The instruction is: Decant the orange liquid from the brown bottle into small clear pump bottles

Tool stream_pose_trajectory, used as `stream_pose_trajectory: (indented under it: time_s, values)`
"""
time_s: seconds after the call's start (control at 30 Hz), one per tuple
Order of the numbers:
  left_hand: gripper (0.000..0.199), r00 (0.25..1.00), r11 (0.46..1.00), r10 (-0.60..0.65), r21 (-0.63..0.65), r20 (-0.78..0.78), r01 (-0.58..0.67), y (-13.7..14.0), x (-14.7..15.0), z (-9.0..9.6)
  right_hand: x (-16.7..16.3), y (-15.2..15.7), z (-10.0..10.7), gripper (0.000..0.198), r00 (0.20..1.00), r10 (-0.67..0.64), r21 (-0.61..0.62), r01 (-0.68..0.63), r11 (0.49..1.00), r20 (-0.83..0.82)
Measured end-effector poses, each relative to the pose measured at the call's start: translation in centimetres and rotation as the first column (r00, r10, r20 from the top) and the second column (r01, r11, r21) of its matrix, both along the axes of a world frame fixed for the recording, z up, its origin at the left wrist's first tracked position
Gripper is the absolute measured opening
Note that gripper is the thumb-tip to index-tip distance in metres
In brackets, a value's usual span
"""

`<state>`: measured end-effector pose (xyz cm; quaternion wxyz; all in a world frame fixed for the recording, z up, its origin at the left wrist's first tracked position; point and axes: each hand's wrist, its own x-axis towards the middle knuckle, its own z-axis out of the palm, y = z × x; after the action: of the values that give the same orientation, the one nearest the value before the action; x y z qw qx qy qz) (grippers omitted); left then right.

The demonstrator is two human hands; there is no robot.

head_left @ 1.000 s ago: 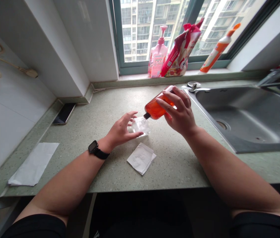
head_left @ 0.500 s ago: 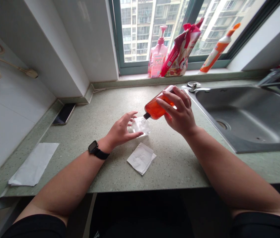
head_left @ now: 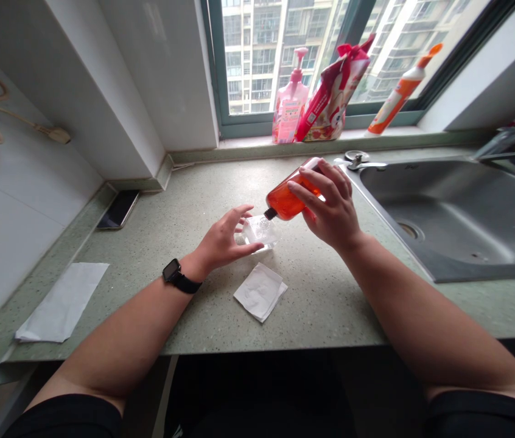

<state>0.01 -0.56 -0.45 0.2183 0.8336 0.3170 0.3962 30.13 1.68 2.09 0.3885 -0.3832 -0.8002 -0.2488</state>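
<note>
My right hand (head_left: 330, 204) grips a bottle of orange-red liquid (head_left: 287, 198), tilted with its black neck (head_left: 269, 213) pointing down and to the left. Below the neck sits a small clear container (head_left: 261, 232) on the counter, with some clear bubbles or liquid in it. My left hand (head_left: 225, 239) curves around the container's left side, thumb along the near edge and fingers at the far edge, partly hidden. Just in front of the container lies a folded white tissue (head_left: 260, 292). Whether liquid is flowing I cannot make out.
A steel sink (head_left: 462, 213) is set in the counter (head_left: 330, 310) on the right, with a tap (head_left: 360, 163) behind. At left lie a phone (head_left: 119, 210) and white paper (head_left: 63, 302). A pink pump bottle (head_left: 290, 109), red bag (head_left: 337, 97) and orange-white bottle (head_left: 399, 97) line the windowsill.
</note>
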Motion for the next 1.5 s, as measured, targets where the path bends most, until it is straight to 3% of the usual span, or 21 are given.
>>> stream_pose_trajectory:
  time_s: [1.23,1.5]
  values:
    - [0.082,1.0,1.0,0.007,-0.017,-0.002,-0.007,-0.03,0.0,0.06,-0.04,-0.14,-0.03,0.087,1.0,-0.02,-0.061,0.02,0.998,-0.01]
    - [0.082,1.0,1.0,0.002,-0.016,0.004,-0.002,0.08,0.03,-0.03,-0.21,-0.23,0.12,0.086,1.0,-0.018,-0.006,0.018,1.0,-0.002]
